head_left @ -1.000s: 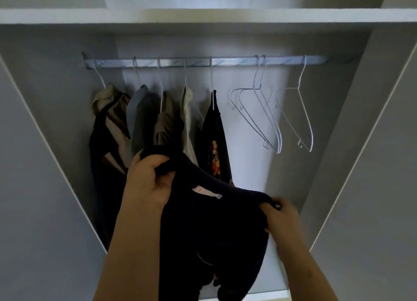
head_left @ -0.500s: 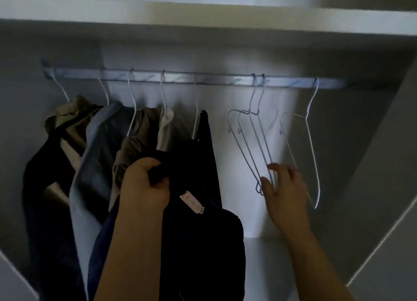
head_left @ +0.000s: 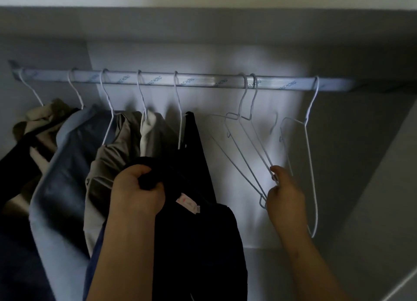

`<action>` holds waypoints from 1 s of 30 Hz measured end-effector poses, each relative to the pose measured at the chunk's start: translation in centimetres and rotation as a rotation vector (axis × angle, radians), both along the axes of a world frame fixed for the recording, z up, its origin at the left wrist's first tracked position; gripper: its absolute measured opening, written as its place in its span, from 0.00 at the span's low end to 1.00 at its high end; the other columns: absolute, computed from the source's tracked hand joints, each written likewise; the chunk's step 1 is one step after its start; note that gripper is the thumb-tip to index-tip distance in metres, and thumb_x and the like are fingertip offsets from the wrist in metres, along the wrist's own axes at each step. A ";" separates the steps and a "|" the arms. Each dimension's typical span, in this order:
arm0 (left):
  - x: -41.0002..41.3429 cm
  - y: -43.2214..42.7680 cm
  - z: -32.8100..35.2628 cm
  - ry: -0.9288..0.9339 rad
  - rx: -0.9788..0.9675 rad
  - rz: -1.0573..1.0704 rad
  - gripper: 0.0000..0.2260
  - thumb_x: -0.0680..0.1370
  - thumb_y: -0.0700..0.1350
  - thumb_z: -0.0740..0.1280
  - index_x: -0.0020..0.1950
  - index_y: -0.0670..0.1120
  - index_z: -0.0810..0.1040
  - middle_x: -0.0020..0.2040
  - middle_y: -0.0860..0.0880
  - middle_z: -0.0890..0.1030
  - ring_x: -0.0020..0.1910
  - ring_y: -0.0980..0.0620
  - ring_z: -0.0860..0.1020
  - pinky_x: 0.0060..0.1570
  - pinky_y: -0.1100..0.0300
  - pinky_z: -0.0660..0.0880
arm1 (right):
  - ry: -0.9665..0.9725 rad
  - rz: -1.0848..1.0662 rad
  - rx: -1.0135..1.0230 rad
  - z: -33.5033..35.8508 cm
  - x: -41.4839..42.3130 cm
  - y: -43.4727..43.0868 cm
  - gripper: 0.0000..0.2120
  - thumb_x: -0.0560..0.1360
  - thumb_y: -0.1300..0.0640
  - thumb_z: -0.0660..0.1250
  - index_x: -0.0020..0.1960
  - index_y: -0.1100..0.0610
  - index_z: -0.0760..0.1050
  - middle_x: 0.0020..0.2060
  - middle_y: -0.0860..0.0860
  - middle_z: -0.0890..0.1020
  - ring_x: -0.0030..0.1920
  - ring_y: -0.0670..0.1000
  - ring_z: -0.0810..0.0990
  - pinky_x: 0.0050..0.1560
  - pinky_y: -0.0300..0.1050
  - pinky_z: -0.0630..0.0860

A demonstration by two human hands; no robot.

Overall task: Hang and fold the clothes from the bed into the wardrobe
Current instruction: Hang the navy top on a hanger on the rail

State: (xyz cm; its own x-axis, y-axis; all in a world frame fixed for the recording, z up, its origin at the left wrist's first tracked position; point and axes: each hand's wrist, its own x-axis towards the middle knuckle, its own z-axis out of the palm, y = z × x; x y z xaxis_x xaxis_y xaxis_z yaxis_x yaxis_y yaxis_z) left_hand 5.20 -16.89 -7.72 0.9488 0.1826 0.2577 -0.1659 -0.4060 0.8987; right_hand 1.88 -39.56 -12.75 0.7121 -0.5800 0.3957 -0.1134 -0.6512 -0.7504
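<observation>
My left hand point(head_left: 137, 191) grips the bunched top of a dark navy garment point(head_left: 198, 244) with a pink label; the cloth hangs down below my fist, in front of the wardrobe. My right hand point(head_left: 285, 195) pinches the lower corner of an empty white wire hanger point(head_left: 246, 156), one of two that hang side by side on the metal rail point(head_left: 203, 81). A third empty hanger point(head_left: 310, 156) hangs to the right of my hand.
Several garments on wire hangers fill the left half of the rail: a beige and dark one point(head_left: 33, 129), a blue shirt point(head_left: 65, 165), grey and cream pieces point(head_left: 126, 142), and a black top point(head_left: 194, 138). A shelf point(head_left: 203, 23) sits above the rail. The wardrobe's right wall point(head_left: 372, 165) is close.
My right hand let go of the dark garment, rose to the empty hangers and closed on one. The view moved closer to the rail. My left hand kept its hold.
</observation>
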 end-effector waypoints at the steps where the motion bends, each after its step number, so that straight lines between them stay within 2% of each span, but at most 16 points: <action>1: 0.0 -0.2 0.0 0.022 -0.010 -0.008 0.09 0.73 0.34 0.68 0.52 0.42 0.78 0.39 0.48 0.78 0.37 0.51 0.75 0.40 0.64 0.70 | -0.007 -0.029 -0.007 0.0 0.1 -0.2 0.21 0.76 0.71 0.57 0.66 0.58 0.70 0.58 0.59 0.77 0.53 0.57 0.78 0.52 0.39 0.67; 4: 0.3 -0.3 0.1 0.051 -0.014 -0.006 0.09 0.74 0.36 0.68 0.45 0.49 0.74 0.33 0.54 0.74 0.31 0.58 0.72 0.29 0.71 0.65 | -0.011 -0.076 -0.042 0.2 0.3 -0.5 0.19 0.75 0.70 0.60 0.64 0.58 0.71 0.56 0.59 0.77 0.48 0.54 0.76 0.48 0.37 0.66; 8: 0.4 -0.3 0.2 0.067 -0.017 -0.003 0.11 0.73 0.36 0.68 0.42 0.52 0.73 0.32 0.55 0.74 0.30 0.59 0.72 0.24 0.73 0.64 | 0.005 -0.100 -0.106 0.4 0.5 -0.7 0.16 0.76 0.66 0.61 0.62 0.57 0.72 0.52 0.58 0.78 0.39 0.51 0.71 0.42 0.39 0.65; 10: 0.5 -0.3 0.1 0.084 -0.026 0.003 0.09 0.74 0.37 0.68 0.45 0.51 0.74 0.33 0.54 0.75 0.31 0.58 0.73 0.26 0.70 0.65 | 0.016 -0.122 -0.142 0.5 0.7 -0.9 0.14 0.76 0.63 0.62 0.61 0.56 0.72 0.48 0.57 0.79 0.37 0.52 0.72 0.40 0.40 0.65; 12: 0.5 -0.2 0.1 0.099 -0.035 0.010 0.10 0.74 0.37 0.68 0.46 0.52 0.74 0.34 0.54 0.75 0.32 0.56 0.74 0.28 0.67 0.66 | 0.020 -0.143 -0.181 0.6 0.9 -0.8 0.13 0.76 0.61 0.64 0.60 0.56 0.73 0.47 0.57 0.79 0.38 0.53 0.74 0.40 0.40 0.66; 15: 0.5 -0.1 0.0 0.070 -0.012 0.028 0.09 0.74 0.37 0.68 0.45 0.51 0.74 0.33 0.55 0.74 0.31 0.58 0.72 0.29 0.68 0.65 | -0.003 -0.169 -0.259 0.6 0.9 -0.8 0.13 0.75 0.61 0.65 0.60 0.57 0.75 0.52 0.58 0.78 0.46 0.57 0.78 0.43 0.44 0.72; 18: 0.5 -0.1 -0.2 0.057 -0.020 0.039 0.08 0.74 0.37 0.68 0.46 0.50 0.74 0.33 0.54 0.75 0.31 0.57 0.73 0.29 0.67 0.66 | 0.006 -0.204 -0.362 0.5 1.1 -0.9 0.12 0.74 0.61 0.67 0.58 0.59 0.78 0.55 0.59 0.79 0.52 0.59 0.76 0.49 0.49 0.73; 22: 0.6 -0.1 -0.1 0.090 -0.016 0.082 0.09 0.74 0.37 0.68 0.52 0.47 0.76 0.34 0.54 0.72 0.34 0.51 0.73 0.38 0.62 0.69 | -0.059 -0.216 -0.472 0.9 1.2 -0.3 0.09 0.69 0.66 0.72 0.49 0.63 0.82 0.44 0.63 0.83 0.42 0.65 0.78 0.44 0.52 0.73; 24: 0.6 0.0 -0.1 0.105 -0.012 0.096 0.10 0.74 0.38 0.68 0.54 0.47 0.76 0.34 0.53 0.72 0.34 0.52 0.73 0.35 0.62 0.68 | -0.074 -0.208 -0.500 1.3 1.3 0.0 0.09 0.69 0.66 0.72 0.48 0.64 0.82 0.40 0.62 0.83 0.39 0.64 0.78 0.40 0.49 0.71; 27: 0.6 0.2 -0.1 0.122 -0.005 0.097 0.12 0.74 0.37 0.67 0.56 0.47 0.76 0.35 0.52 0.74 0.35 0.49 0.75 0.35 0.61 0.70 | -0.019 -0.145 -0.424 2.1 1.8 0.6 0.10 0.75 0.61 0.66 0.55 0.62 0.79 0.47 0.60 0.81 0.45 0.60 0.78 0.42 0.43 0.67; 30: 0.6 0.4 0.1 0.113 -0.019 0.103 0.13 0.74 0.36 0.67 0.57 0.45 0.77 0.43 0.45 0.79 0.43 0.44 0.78 0.45 0.59 0.72 | -0.020 -0.098 -0.355 2.7 2.4 1.1 0.12 0.78 0.58 0.61 0.59 0.59 0.76 0.53 0.57 0.79 0.49 0.56 0.79 0.44 0.42 0.67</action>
